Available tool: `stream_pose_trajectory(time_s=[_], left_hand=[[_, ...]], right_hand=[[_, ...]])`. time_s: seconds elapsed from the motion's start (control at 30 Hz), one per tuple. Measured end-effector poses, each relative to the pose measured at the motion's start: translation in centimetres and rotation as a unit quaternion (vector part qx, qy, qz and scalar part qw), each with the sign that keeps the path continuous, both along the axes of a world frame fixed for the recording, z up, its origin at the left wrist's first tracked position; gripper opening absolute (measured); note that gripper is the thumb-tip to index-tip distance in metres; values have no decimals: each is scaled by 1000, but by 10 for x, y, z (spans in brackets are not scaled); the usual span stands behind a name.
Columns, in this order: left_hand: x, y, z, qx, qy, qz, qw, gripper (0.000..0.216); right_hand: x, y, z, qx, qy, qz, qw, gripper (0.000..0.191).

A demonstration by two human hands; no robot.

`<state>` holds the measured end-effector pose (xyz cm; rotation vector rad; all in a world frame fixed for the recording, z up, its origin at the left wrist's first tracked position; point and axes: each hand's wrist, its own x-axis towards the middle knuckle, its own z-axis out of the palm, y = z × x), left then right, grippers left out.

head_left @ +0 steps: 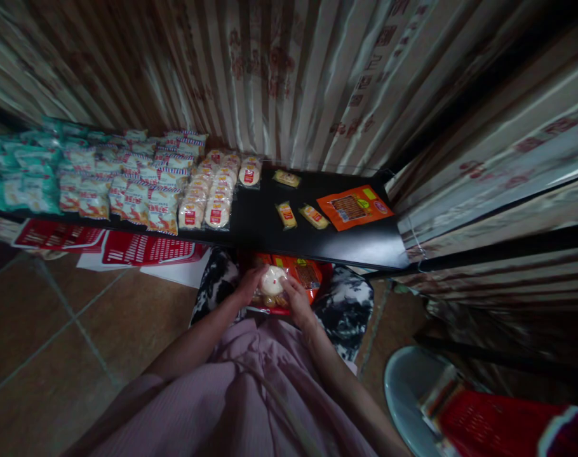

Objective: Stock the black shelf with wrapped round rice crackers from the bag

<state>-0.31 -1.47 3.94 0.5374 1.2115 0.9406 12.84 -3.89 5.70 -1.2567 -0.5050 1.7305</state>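
A round white cracker in a clear wrapper (272,280) is held between both hands over my lap. My left hand (251,285) grips its left edge with closed fingers. On its right edge, my right hand (296,298) closes with the thumb near the face of the wrapper. Beneath them sits a red basket (280,311) between my knees. Orange snack packets (308,271) and small yellowish wrapped snacks (270,300) lie in it, partly hidden by the hands and the cracker.
The black shelf (255,219) ahead bears teal packets (32,171), white-and-blue snack bags (131,184), rows of wrapped round crackers (217,190), several small yellow packs (314,216) and an orange packet (356,207). Red baskets (146,247) lie below; a pale tub (403,387) stands right.
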Motion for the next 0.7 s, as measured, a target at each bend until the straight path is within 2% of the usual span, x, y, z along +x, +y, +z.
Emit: stream_pose_trajectory(time_s=[0.2, 0.3, 0.4, 0.53, 0.7], left_hand=[[-2, 2, 4, 39, -6, 19, 999, 41], [-2, 4, 6, 52, 27, 26, 998, 31], [-1, 7, 7, 27, 78, 50, 995, 24], [0, 8, 6, -5, 75, 51, 996, 28], [-3, 3, 8, 30, 27, 35, 999, 38]], right_hand=[[2, -2, -6, -15, -4, -23, 1000, 39], [4, -3, -8, -19, -12, -9, 1000, 34], [4, -5, -5, -14, -16, 22, 1000, 32], [4, -6, 1, -7, -9, 47, 999, 36], [5, -6, -1, -9, -2, 2, 1000, 39]])
